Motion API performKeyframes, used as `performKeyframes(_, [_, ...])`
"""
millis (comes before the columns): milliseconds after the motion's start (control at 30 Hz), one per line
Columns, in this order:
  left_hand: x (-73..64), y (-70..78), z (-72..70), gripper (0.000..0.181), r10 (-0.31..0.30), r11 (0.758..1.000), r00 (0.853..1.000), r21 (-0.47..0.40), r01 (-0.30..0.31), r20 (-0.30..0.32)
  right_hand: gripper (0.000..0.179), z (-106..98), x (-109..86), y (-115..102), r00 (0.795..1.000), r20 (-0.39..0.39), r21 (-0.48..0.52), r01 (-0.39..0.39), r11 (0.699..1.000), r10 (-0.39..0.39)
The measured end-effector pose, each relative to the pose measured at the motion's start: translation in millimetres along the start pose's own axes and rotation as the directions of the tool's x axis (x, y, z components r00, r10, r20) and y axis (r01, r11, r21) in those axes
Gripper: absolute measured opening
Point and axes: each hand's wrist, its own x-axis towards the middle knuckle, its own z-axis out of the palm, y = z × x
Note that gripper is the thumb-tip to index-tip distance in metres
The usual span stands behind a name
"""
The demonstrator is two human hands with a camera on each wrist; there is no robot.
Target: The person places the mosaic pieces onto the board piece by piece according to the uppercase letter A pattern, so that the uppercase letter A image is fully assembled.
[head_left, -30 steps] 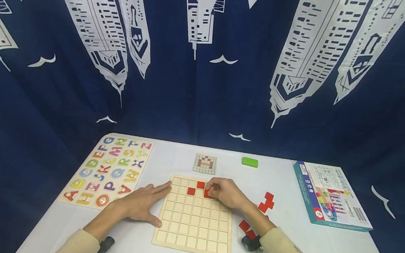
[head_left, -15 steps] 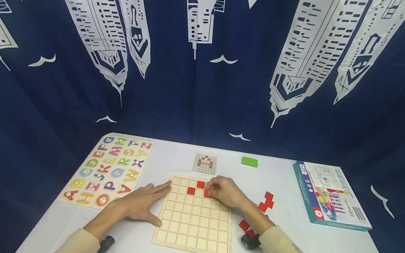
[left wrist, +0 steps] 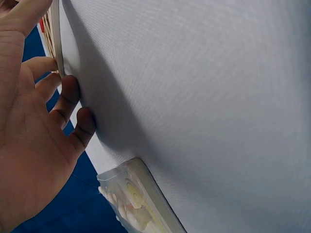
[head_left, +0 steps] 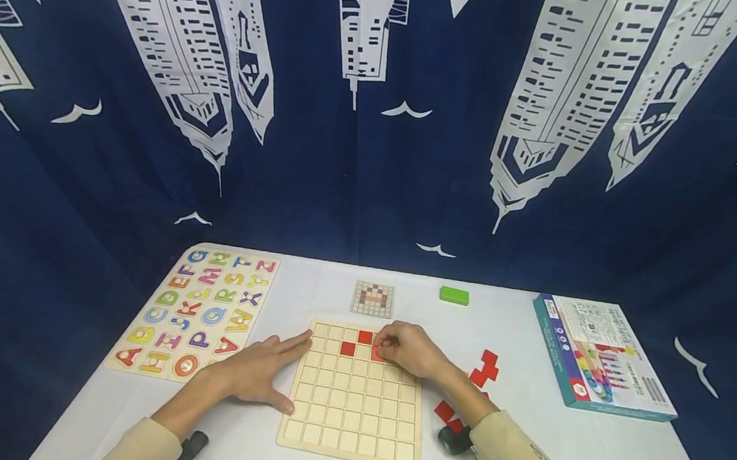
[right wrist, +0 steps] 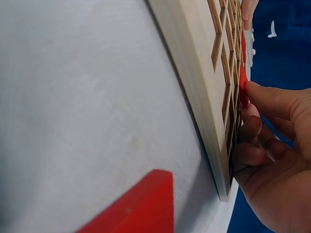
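My left hand (head_left: pixel 255 371) is spread, its fingertips and thumb touching the left edge of a wooden grid board (head_left: pixel 350 422). At the board's far side my right hand (head_left: pixel 413 350) pinches a red square tile (head_left: pixel 379 354) at a cell in the second row. The right wrist view shows the thumb against that tile (right wrist: pixel 244 90), the other fingers curled beside the board. One red tile (head_left: pixel 365 337) lies in the top row, and another red tile (head_left: pixel 347 349) in the second row. Part of the held tile is hidden by the fingers.
Loose red tiles (head_left: pixel 489 358) lie scattered right of the board, partly behind the right forearm. A small pattern card (head_left: pixel 373 298) lies beyond the board, with a green block (head_left: pixel 454 295) farther right. An alphabet board (head_left: pixel 112 361) lies left, a flat box (head_left: pixel 616 361) right.
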Motion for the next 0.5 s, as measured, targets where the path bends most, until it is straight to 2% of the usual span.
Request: performKeyframes(500, [0.0, -0.8, 0.5, 0.119, 0.004, 1.0, 1.0, 0.004, -0.004, -0.005, 0.008, 0.6, 0.6, 0.5, 1.0, 0.002, -0.008, 0.008, 1.0, -0.008])
